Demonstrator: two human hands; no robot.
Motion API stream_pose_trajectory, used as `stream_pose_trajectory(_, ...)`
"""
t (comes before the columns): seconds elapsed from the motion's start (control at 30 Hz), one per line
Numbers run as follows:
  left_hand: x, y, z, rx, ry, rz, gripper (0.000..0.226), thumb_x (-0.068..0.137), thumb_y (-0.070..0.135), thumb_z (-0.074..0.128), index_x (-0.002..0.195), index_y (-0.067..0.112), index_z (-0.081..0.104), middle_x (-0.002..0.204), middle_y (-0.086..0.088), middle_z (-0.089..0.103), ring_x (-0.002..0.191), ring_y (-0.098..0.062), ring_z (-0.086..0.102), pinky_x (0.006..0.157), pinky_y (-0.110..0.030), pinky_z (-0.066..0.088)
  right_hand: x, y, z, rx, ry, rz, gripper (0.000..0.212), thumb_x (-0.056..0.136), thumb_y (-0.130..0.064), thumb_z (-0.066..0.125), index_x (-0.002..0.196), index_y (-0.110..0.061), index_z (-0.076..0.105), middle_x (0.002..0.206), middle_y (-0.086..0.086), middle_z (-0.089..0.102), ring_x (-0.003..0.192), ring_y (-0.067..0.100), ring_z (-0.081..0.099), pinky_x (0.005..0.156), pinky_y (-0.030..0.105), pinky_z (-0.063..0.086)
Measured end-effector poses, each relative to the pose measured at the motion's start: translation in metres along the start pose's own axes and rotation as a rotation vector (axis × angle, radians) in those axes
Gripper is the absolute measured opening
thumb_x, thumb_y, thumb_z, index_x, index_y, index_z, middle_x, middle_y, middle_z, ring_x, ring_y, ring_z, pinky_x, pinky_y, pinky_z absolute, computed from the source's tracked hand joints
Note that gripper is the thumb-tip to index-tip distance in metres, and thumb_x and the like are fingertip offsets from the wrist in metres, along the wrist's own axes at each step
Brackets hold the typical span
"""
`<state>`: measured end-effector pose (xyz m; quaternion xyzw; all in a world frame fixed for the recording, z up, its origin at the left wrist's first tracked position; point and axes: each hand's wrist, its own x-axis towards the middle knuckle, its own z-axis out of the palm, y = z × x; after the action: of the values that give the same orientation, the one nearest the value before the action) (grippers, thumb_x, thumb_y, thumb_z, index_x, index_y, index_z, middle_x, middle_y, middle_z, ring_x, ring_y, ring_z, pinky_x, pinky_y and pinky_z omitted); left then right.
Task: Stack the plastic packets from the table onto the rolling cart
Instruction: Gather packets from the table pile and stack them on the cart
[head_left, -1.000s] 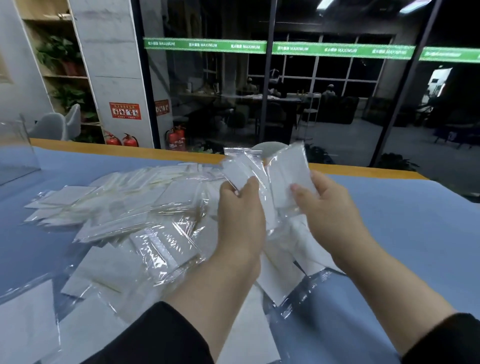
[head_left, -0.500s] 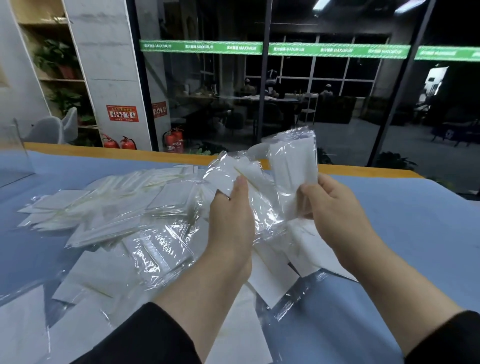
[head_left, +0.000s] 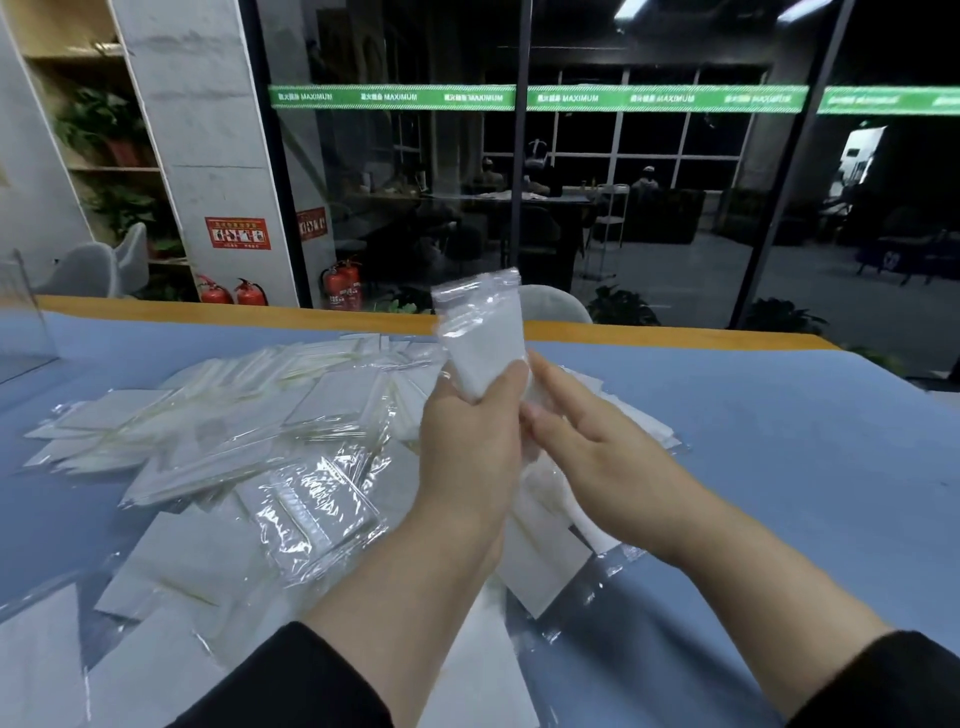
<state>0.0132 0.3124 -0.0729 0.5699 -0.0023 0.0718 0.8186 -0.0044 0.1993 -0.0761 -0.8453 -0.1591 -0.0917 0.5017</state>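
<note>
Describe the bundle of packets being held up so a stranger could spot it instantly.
Start at the blue table, where clear packets lie scattered flat on its left side. Above the middle, the left hand grips a bundle of white-filled packets. It alone stands upright off the table, its clear top edge against the dark window, with the right hand beside it.
</note>
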Motion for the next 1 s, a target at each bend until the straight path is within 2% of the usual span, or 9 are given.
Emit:
stream_pose_trajectory(0.07, 0.009, 0.005, -0.009, 0.085, 0.145, 0.152, 0.006, 0.095, 0.027, 0.068, 0.098, 0.022, 0.067, 0.079, 0.010, 0.074, 0.076, -0.010, 0.072, 0.071, -0.032, 0.055, 0.005, 0.007, -0.010, -0.008, 0.201, 0.091, 0.038, 0.105, -0.040, 0.042, 0.143, -0.039, 0.047, 0.136, -0.024, 0.055, 0.120, -0.011, 0.050, 0.106, 0.015, 0.039)
stream_pose_trajectory(0.13, 0.018, 0.017, -0.021, 0.186, 0.202, 0.349, 0.006, 0.096, 0.026, 0.066, 0.099, 0.029, 0.061, 0.091, 0.014, 0.072, 0.086, -0.008, 0.069, 0.077, -0.031, 0.055, 0.009, 0.016, -0.027, -0.161, 0.398, 0.207, 0.036, 0.103, -0.044, 0.044, 0.134, -0.032, 0.057, 0.123, -0.015, 0.062, 0.108, 0.006, 0.059, 0.098, 0.032, 0.048)
stream_pose_trajectory(0.2, 0.026, 0.021, -0.030, 0.317, 0.191, 0.425, 0.012, 0.097, 0.022, 0.064, 0.096, 0.030, 0.054, 0.093, 0.010, 0.069, 0.082, -0.010, 0.065, 0.075, -0.037, 0.053, 0.009, 0.023, -0.037, -0.389, 0.357, 0.344, 0.039, 0.100, -0.047, 0.048, 0.132, -0.027, 0.059, 0.115, -0.007, 0.065, 0.102, 0.017, 0.060, 0.089, 0.036, 0.049)
stream_pose_trajectory(0.37, 0.035, -0.001, -0.036, 0.680, 0.064, 0.234, 0.025, 0.092, 0.015, 0.060, 0.111, 0.030, 0.054, 0.095, 0.004, 0.067, 0.088, -0.024, 0.066, 0.082, -0.043, 0.056, 0.009, 0.030, -0.018, -0.593, 0.099, 0.479, 0.052, 0.097, -0.059, 0.049, 0.133, -0.022, 0.053, 0.124, -0.001, 0.065, 0.116, 0.026, 0.057, 0.091, 0.034, 0.045)
stream_pose_trajectory(0.5, 0.038, -0.002, -0.037, 0.642, 0.079, 0.158, 0.028, 0.093, 0.012, 0.057, 0.119, 0.023, 0.057, 0.101, -0.002, 0.068, 0.090, -0.026, 0.065, 0.078, -0.038, 0.054, 0.021, 0.026, 0.000, -0.533, 0.124, 0.482, 0.066, 0.092, -0.064, 0.054, 0.144, -0.025, 0.043, 0.135, 0.001, 0.060, 0.127, 0.027, 0.053, 0.103, 0.040, 0.042)
stream_pose_trajectory(0.67, 0.039, -0.001, -0.037, 0.654, 0.063, 0.160, 0.026, 0.091, 0.013, 0.055, 0.115, 0.023, 0.057, 0.095, -0.001, 0.067, 0.087, -0.028, 0.064, 0.082, -0.046, 0.056, 0.027, 0.032, 0.014, -0.370, 0.213, 0.457, 0.067, 0.088, -0.045, 0.069, 0.147, -0.033, 0.039, 0.119, -0.005, 0.063, 0.119, 0.026, 0.058, 0.107, 0.050, 0.040)
stream_pose_trajectory(0.77, 0.039, -0.001, -0.038, 0.647, 0.057, 0.149, 0.027, 0.091, 0.014, 0.055, 0.116, 0.024, 0.057, 0.095, -0.003, 0.067, 0.085, -0.029, 0.064, 0.079, -0.045, 0.057, 0.026, 0.035, 0.013, -0.195, 0.311, 0.369, 0.069, 0.086, -0.028, 0.074, 0.146, -0.033, 0.041, 0.088, -0.009, 0.059, 0.086, 0.019, 0.063, 0.087, 0.040, 0.052)
stream_pose_trajectory(0.87, 0.039, -0.001, -0.039, 0.626, 0.056, 0.146, 0.027, 0.093, 0.013, 0.055, 0.118, 0.023, 0.057, 0.097, -0.003, 0.068, 0.083, -0.027, 0.064, 0.071, -0.039, 0.053, 0.023, 0.032, 0.008, -0.067, 0.391, 0.344, 0.064, 0.088, -0.016, 0.069, 0.146, -0.026, 0.043, 0.077, -0.003, 0.057, 0.066, 0.015, 0.055, 0.060, 0.029, 0.044)
stream_pose_trajectory(1.0, 0.039, -0.001, -0.038, 0.587, 0.063, 0.147, 0.029, 0.093, 0.011, 0.053, 0.119, 0.021, 0.056, 0.098, -0.005, 0.066, 0.078, -0.027, 0.060, 0.066, -0.034, 0.045, 0.019, 0.030, -0.010, -0.024, 0.525, 0.292, 0.012, 0.084, -0.012, 0.061, 0.093, -0.009, 0.068, 0.066, 0.000, 0.052, 0.058, 0.016, 0.043, 0.050, 0.027, 0.033)
